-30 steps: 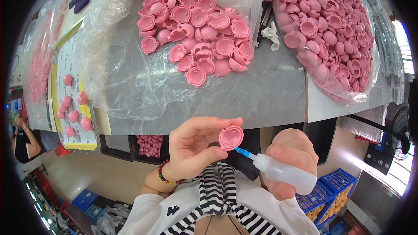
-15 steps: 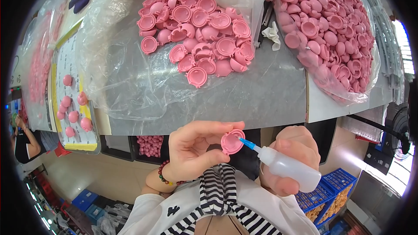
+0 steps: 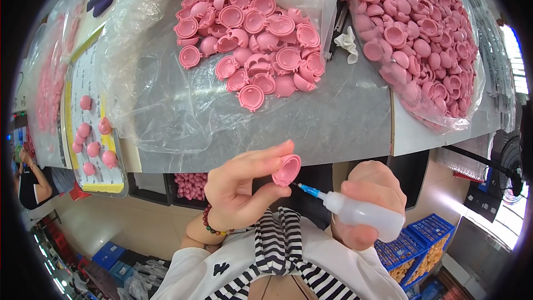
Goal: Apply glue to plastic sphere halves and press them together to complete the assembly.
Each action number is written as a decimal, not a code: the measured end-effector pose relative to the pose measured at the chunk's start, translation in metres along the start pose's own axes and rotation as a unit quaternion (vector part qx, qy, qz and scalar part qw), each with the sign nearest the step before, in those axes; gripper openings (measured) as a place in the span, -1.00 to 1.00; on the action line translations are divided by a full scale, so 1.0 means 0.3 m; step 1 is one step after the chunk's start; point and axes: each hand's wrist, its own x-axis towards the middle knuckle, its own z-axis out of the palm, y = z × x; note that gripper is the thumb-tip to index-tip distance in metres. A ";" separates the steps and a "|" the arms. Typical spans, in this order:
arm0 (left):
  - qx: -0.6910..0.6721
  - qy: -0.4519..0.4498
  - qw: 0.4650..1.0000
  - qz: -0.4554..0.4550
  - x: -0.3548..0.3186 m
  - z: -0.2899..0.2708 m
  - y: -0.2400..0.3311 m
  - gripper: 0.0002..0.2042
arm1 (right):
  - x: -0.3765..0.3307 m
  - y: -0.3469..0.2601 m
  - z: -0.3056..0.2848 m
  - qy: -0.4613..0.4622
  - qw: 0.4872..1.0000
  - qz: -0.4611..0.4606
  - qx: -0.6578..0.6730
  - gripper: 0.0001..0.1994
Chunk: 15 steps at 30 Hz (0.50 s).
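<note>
Between the fingertips and thumb of my left hand (image 3: 240,191) is a pink plastic half shell (image 3: 287,170), tilted with its hollow side toward the right. My right hand (image 3: 373,203) grips a translucent white squeeze bottle (image 3: 363,215) that has a blue nozzle (image 3: 312,191). The nozzle tip is just below and right of the shell's rim, apart from it. Beyond my hands, a loose pile of pink half shells (image 3: 251,98) lies on clear plastic film on the grey table (image 3: 344,133).
A large clear bag of pink half shells (image 3: 422,50) sits at the right. On the left, a tray (image 3: 102,188) with yellow edging holds several pink balls (image 3: 93,149). White crumpled tissue (image 3: 347,44) lies between bag and pile. Black bins (image 3: 150,188) stand below the table edge.
The blue nozzle has come out of the shell and dropped slightly lower. My left hand has shifted left and turned the shell more on its side.
</note>
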 end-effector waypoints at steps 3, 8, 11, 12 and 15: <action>-0.264 -0.008 0.958 -0.111 0.013 0.009 0.000 -0.53 | -0.003 0.040 0.008 0.093 0.985 -0.078 0.122 -0.46; -0.499 -0.074 0.844 -0.183 0.006 -0.004 -0.035 -0.56 | 0.062 0.107 -0.045 0.138 0.974 0.140 -0.117 -0.58; -0.511 -0.026 0.815 -0.271 0.010 0.004 -0.012 -0.54 | 0.086 0.203 -0.087 0.075 0.979 0.158 -0.102 -0.59; -0.512 -0.025 0.816 -0.267 0.008 0.004 -0.013 -0.54 | 0.087 0.220 -0.094 0.038 0.975 0.185 -0.114 -0.58; -0.558 -0.042 0.784 -0.268 0.004 0.000 -0.017 -0.55 | 0.090 0.227 -0.083 0.032 0.974 0.164 -0.154 -0.56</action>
